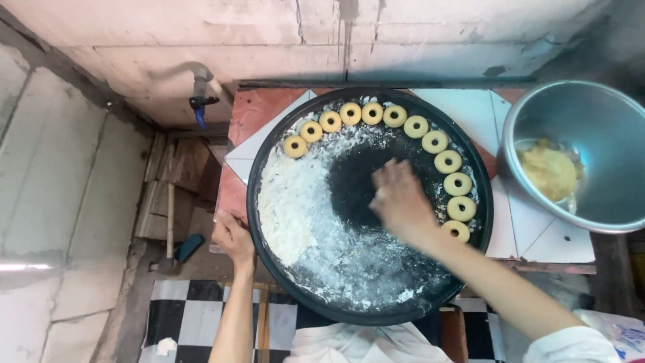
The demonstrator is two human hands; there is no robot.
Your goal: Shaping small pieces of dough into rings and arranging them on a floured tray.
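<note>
Head view, looking straight down: my left hand (pixel 232 235) grips the near-left rim of a big round black tray (pixel 416 310), fingers curled over the edge. My right hand (pixel 398 198) hovers palm-down over the bare dark middle of the tray, fingers loosely spread and, as far as I can see, holding nothing. White flour (pixel 295 208) lies thick on the left half. Dough rings (pixel 416 126) sit in an arc along the far and right rim, just beside one another. I judge them soft, light and easily dented, best lifted from under the outer edge. A metal bowl (pixel 605 114) with a lump of dough (pixel 549 171) stands right, on the tiled tabletop (pixel 537 235).
</note>
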